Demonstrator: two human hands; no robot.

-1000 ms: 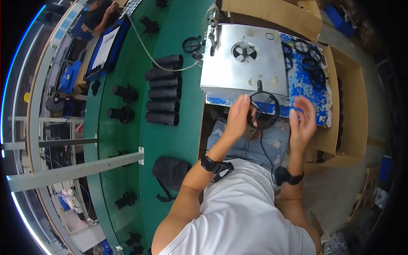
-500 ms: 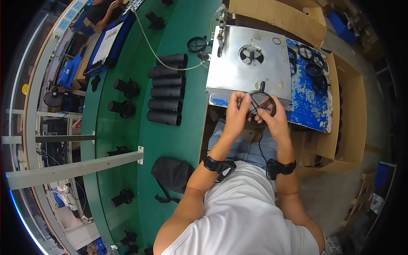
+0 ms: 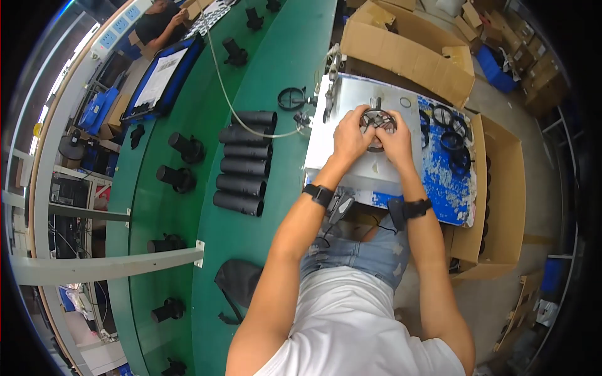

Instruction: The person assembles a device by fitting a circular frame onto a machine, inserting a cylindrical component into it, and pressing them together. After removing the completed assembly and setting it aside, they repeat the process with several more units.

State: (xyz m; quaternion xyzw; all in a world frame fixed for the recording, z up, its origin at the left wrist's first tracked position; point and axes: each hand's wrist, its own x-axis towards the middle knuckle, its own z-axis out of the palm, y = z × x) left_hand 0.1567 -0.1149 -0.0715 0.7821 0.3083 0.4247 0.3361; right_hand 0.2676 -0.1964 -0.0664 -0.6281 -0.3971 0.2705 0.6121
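Both of my hands are over the top of a silver metal box (image 3: 351, 93), gripping a black plastic ring with spokes (image 3: 380, 114). My left hand (image 3: 350, 139) closes on its left side, and my right hand (image 3: 397, 145) on its right, with the thumbs close together at the near rim. The ring lies over the area of the box's round opening, which it and my hands cover. Whether it is seated there or held just above, I cannot tell. A short stem points away from me at its far side.
Several black tubes (image 3: 241, 187) lie in a row on the green bench (image 3: 232, 238), near another spoked ring (image 3: 291, 98). A thin hose (image 3: 219, 69) crosses above. More rings (image 3: 453, 140) rest on the worn blue board (image 3: 433, 182). Cardboard boxes (image 3: 506, 219) stand right and behind; another person (image 3: 164, 25) sits far left.
My hands have carried the spoked ring forward from the box's near edge onto its top. My arms are stretched further out, and the view has shifted.
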